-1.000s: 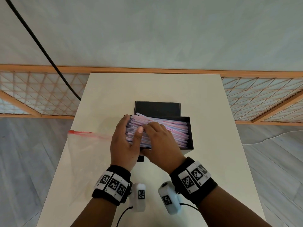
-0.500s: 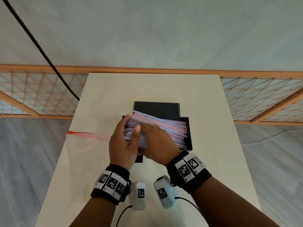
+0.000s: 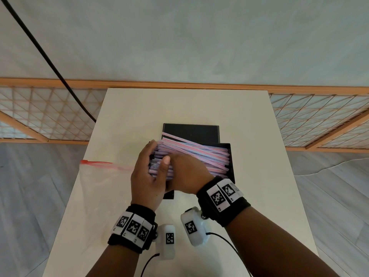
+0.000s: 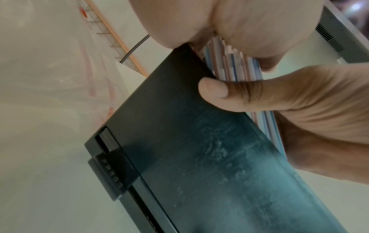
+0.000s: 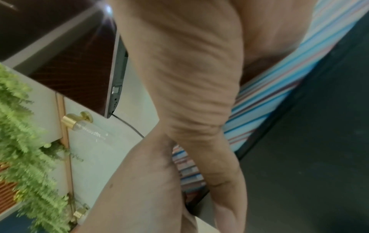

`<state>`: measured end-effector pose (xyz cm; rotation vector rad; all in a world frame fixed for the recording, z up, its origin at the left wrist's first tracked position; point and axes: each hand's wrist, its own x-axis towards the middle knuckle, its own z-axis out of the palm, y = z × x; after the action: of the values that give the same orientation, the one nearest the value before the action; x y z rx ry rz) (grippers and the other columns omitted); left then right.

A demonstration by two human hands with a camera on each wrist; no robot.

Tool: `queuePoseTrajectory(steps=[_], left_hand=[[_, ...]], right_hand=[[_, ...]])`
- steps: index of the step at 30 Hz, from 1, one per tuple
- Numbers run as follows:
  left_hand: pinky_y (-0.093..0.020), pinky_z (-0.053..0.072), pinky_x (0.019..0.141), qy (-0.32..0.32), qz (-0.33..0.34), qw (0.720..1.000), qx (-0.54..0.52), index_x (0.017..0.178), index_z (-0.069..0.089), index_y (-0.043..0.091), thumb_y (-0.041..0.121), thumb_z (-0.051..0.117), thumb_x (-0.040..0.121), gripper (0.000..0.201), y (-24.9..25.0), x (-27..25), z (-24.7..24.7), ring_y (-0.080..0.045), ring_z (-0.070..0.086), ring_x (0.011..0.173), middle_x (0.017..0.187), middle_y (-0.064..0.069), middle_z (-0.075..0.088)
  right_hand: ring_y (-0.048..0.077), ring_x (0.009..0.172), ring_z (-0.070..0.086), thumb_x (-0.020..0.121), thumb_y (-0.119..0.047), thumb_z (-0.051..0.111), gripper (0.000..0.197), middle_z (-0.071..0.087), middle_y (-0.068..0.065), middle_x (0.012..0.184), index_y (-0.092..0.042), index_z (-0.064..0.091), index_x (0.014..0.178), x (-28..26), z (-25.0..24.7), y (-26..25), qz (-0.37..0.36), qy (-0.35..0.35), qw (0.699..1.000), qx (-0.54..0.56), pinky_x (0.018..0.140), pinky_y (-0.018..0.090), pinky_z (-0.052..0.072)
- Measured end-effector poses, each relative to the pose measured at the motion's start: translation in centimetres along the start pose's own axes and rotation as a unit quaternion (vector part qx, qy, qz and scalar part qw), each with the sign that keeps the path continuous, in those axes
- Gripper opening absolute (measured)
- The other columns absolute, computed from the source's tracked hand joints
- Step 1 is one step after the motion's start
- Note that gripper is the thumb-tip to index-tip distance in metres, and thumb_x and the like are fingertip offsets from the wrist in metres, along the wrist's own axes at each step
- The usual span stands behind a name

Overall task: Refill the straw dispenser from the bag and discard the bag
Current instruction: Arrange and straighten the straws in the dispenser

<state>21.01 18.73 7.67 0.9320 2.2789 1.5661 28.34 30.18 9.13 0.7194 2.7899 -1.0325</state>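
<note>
Head view, going L to R: I see the clear bag (image 3: 95, 188) with its red zip strip lying flat at frame left-centre, partly hanging over the L edge of the white counter (image 3: 259, 196). Looks flat; can't tell if anything's left inside. Just R of it, my left hand (image 3: 148, 176) sits at frame centre, fingers curled round the L end of the straws (image 3: 191, 154), thumb over the top of the bundle. Left wrist view confirms: thumb across the straw ends at the dispenser's rim, palm behind them. The pink/blue straws lie slanted in the open black straw dispenser (image 3: 229, 166), their L ends raised above its L edge, R ends down inside near the R wall; one or two stray up toward the black lid (image 3: 191, 130), which lies just behind the box. My right hand (image 3: 187, 172) is just R of the left, touching it, palm down on the near part of the bundle, fingers tucked under the left thumb, so I can't tell how they close. Right wrist view: palm pressed on the striped stack beside the dark wall. Both wrists w/ marker bands at frame bottom.
</note>
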Motion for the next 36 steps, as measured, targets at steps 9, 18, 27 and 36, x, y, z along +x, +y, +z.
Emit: queuePoseTrajectory(steps=[9,18,27,36], left_hand=[[-0.022,0.046,0.104,-0.004,0.005,1.0,-0.017,0.141,0.051,0.023,0.047,0.055,0.092,0.056,-0.1,0.0,-0.2,-0.002,0.055,0.127,0.14,0.011,0.057],[-0.034,0.032,0.119,-0.068,0.065,0.995,0.03,0.147,0.043,0.022,0.059,0.054,0.087,0.072,0.0,3.0,-1.9,-0.008,0.032,0.147,0.157,0.007,0.036],[-0.034,0.039,0.116,-0.093,0.065,0.991,0.065,0.145,0.047,0.023,0.052,0.049,0.093,0.059,-0.7,1.6,-0.7,-0.004,0.039,0.142,0.155,0.011,0.04],[-0.036,0.041,0.114,-0.067,0.054,0.995,0.043,0.149,0.042,0.018,0.047,0.049,0.094,0.062,-0.8,1.7,-0.4,-0.009,0.042,0.142,0.155,0.006,0.041]], right_hand=[[0.014,0.084,0.069,0.057,-0.044,0.087,0.06,0.075,-0.008,0.095,-0.031,0.067,0.112,0.8,-0.9,0.0,-0.005,-0.061,0.998,0.02,0.078,0.038,0.061],[0.015,0.089,0.066,0.059,-0.05,0.09,0.06,0.074,-0.008,0.1,-0.033,0.066,0.111,-0.1,-0.3,-0.1,0.017,-0.016,0.999,0.023,0.074,0.032,0.055],[0.017,0.089,0.069,0.065,-0.045,0.085,0.052,0.074,-0.006,0.102,-0.03,0.066,0.111,0.1,-0.9,-0.2,0.002,-0.011,1.0,0.016,0.075,0.032,0.056],[0.02,0.086,0.07,0.065,-0.057,0.075,0.055,0.074,-0.007,0.098,-0.028,0.064,0.111,0.1,-0.5,-0.6,0.001,0.009,1.0,-0.008,0.075,0.037,0.06]])
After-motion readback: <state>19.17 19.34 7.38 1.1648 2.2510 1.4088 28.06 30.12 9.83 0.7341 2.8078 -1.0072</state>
